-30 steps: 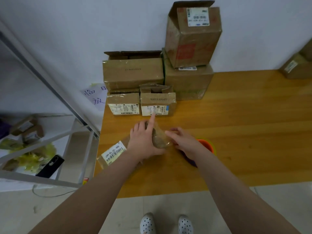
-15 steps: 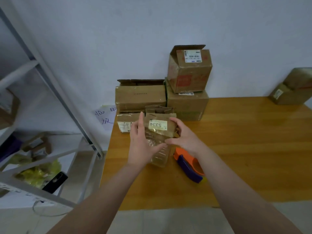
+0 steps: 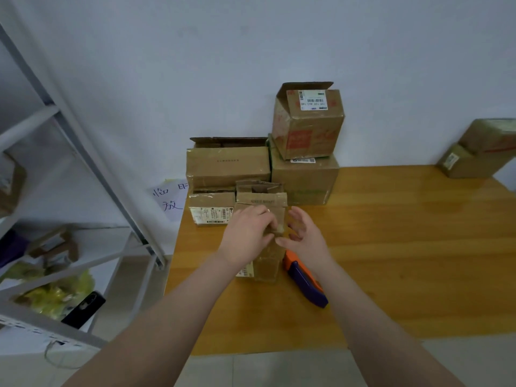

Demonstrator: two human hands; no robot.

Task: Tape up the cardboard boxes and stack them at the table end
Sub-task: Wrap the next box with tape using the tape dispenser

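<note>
I hold a small taped cardboard box (image 3: 267,263) upright over the wooden table (image 3: 391,247), close to its left end. My left hand (image 3: 247,236) grips the box's upper part, fingers curled over its front. My right hand (image 3: 305,237) is at the box's right side with fingers spread and loosely curled; only its thumb tip touches the box. Behind it, against the wall, stands a stack of boxes: a wide one (image 3: 227,166), a square one (image 3: 305,178) with an open-flapped box (image 3: 308,121) on top, and two small ones (image 3: 210,209) (image 3: 261,194) in front.
An orange and purple tape dispenser (image 3: 305,280) lies on the table just right of my hands. Two more boxes (image 3: 474,153) sit at the far right. A grey metal shelf rack (image 3: 92,174) stands left of the table, with a black phone (image 3: 83,310) on it.
The small box came up off the table and was turned upright in both hands. My right hand has since loosened its hold. The view tilted upward.
</note>
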